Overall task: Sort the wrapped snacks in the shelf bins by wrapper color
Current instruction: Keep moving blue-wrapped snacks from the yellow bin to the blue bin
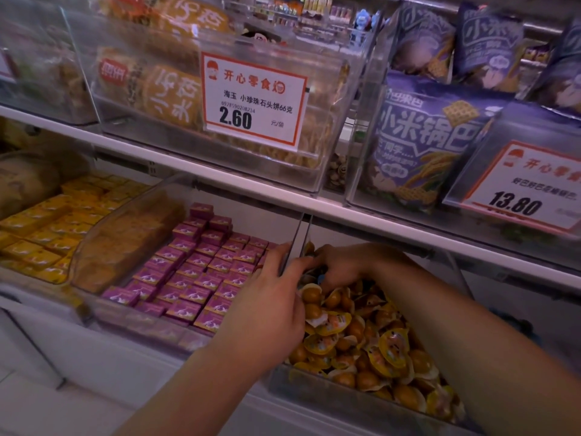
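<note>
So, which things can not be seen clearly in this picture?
- Head view: right hand fingertips are buried among the orange cup snacks; its grip cannot be told.
- Head view: whether the left hand holds anything is hidden by its own back.
- Head view: right price tag is cut by the edge; its small print is blurred.

Small square purple-wrapped snack packets (191, 272), lying flat in tidy rows, filling the middle clear plastic bin (132, 228) on the lower shelf. Small yellow-wrapped square packets (47, 228), stacked less evenly in the clear bin to the left. Round amber jelly cups with yellow foil lids (371, 338), heaped loosely at all angles in the right-hand clear bin (314, 391).
</note>
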`<action>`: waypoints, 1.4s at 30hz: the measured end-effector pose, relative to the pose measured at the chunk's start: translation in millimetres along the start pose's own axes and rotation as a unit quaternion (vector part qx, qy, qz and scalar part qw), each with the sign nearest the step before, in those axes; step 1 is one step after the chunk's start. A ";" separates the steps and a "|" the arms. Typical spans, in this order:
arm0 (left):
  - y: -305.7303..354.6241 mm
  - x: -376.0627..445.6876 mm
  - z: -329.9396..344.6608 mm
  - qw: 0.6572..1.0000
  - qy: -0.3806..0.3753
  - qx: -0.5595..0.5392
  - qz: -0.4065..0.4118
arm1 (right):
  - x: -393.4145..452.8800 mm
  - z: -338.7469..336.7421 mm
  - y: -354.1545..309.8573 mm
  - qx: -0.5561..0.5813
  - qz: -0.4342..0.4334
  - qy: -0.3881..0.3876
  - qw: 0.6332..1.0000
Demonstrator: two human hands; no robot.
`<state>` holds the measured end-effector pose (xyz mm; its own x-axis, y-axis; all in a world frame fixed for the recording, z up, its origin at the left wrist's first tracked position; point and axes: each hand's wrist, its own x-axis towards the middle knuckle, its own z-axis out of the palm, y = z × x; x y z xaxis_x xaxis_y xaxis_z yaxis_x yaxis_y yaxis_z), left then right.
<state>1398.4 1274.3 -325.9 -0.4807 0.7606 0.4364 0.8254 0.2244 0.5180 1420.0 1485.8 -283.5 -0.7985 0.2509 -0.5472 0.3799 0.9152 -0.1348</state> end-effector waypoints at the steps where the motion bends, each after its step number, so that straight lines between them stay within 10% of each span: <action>1: 0.3 0.1 0.0 1.000 0.001 -0.001 0.000 | -1.3 0.5 0.4 0.010 -0.019 -0.004 1.000; 21: 3.8 0.4 -4.4 0.999 0.004 0.053 0.007 | -43.7 3.0 14.3 0.129 -0.137 0.171 0.967; 26: 34.7 1.6 -6.6 0.989 0.083 0.038 0.116 | -86.2 1.6 27.7 0.401 -0.137 0.158 0.892; 31: 66.7 -2.0 22.9 0.984 0.050 -0.171 -0.003 | -126.7 33.0 28.4 0.496 -0.135 0.271 0.813; 42: 50.6 3.9 34.8 0.990 -0.113 0.035 0.082 | -146.3 100.1 36.2 0.235 -0.128 0.279 0.922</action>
<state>1448.6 1309.8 -323.6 -0.2660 0.9054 0.3310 0.9096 0.1221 0.3971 1597.3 1450.7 -291.0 -0.9562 0.2890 0.0460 0.2006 0.7617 -0.6161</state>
